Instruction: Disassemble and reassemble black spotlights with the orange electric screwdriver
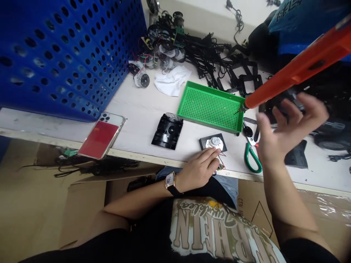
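My left hand (pixel 199 170) presses down on a small round silver motor (pixel 214 143), which sits on a square black plate (pixel 205 142) near the table's front edge. Thin red wires trail from under my fingers. My right hand (pixel 290 128) is raised and blurred, its fingers spread and holding nothing. An orange soldering iron (pixel 298 69) slants just above that hand, with its metal tip over the corner of a green perforated tray (pixel 211 107). What holds the iron is hidden.
Green-handled pliers (pixel 252 157) and a black molded part (pixel 167 131) lie on the white table (pixel 142 117). A phone (pixel 101 135) sits at the front edge beside a blue perforated crate (pixel 65 54). Black cables (pixel 203 54), small motors and a white cloth (pixel 172 80) lie behind.
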A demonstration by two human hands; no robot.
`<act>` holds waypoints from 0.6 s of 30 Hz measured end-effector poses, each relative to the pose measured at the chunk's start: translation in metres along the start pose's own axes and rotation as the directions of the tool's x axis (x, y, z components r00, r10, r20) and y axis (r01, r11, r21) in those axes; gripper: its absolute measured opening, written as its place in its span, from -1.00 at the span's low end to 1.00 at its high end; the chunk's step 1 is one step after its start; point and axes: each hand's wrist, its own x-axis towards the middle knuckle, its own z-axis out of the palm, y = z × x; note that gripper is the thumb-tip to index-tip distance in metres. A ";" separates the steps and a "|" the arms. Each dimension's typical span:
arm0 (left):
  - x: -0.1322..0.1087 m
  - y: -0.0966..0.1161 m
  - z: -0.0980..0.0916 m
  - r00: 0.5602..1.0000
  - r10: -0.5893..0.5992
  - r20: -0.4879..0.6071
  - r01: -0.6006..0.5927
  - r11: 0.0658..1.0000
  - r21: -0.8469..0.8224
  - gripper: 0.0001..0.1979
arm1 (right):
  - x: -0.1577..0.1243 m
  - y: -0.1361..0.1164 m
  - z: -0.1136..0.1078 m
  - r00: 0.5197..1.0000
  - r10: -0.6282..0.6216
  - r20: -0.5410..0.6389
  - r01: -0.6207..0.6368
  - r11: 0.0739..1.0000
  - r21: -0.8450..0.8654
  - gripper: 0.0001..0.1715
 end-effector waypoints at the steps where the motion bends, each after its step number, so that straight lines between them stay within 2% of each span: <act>1: 0.000 0.000 0.000 1.000 0.005 0.000 -0.005 1.000 0.007 -0.75 | 0.020 0.002 0.004 0.992 0.027 -0.121 -0.017 0.997 0.079 -0.10; 2: -0.001 0.000 0.000 1.000 0.005 0.001 -0.005 1.000 0.012 -0.75 | 0.039 0.003 0.011 0.997 0.079 -0.020 -0.074 0.980 0.185 -0.08; 3: -0.001 0.000 -0.001 1.000 0.001 0.004 -0.001 1.000 0.013 -0.75 | 0.055 0.004 0.018 0.988 0.110 0.105 -0.136 0.948 0.287 -0.17; 5: -0.002 -0.001 -0.002 1.000 -0.012 0.013 0.012 1.000 0.000 -0.76 | 0.071 0.001 0.031 0.971 0.142 0.193 -0.211 0.889 0.407 -0.39; 6: -0.003 -0.002 -0.002 1.000 -0.015 0.016 0.015 1.000 -0.008 -0.77 | 0.071 -0.003 0.035 0.975 0.149 0.167 -0.209 0.875 0.437 -0.48; 9: -0.004 -0.003 -0.002 1.000 -0.005 0.006 0.005 1.000 -0.006 -0.75 | 0.042 -0.022 0.041 0.992 0.123 0.041 -0.126 0.837 0.532 -0.50; 13: -0.003 -0.003 0.000 1.000 -0.018 -0.021 0.018 1.000 0.003 -0.74 | -0.015 -0.043 0.040 0.994 0.113 -0.005 -0.085 0.770 0.632 -0.68; 15: -0.001 -0.002 0.000 0.999 -0.025 -0.024 0.025 1.000 -0.008 -0.73 | -0.032 -0.046 0.042 0.994 0.112 -0.001 -0.089 0.797 0.598 -0.69; 18: 0.000 -0.002 0.000 0.999 -0.022 -0.026 0.022 1.000 -0.015 -0.73 | -0.039 -0.044 0.047 0.991 0.130 0.041 -0.133 0.854 0.503 -0.62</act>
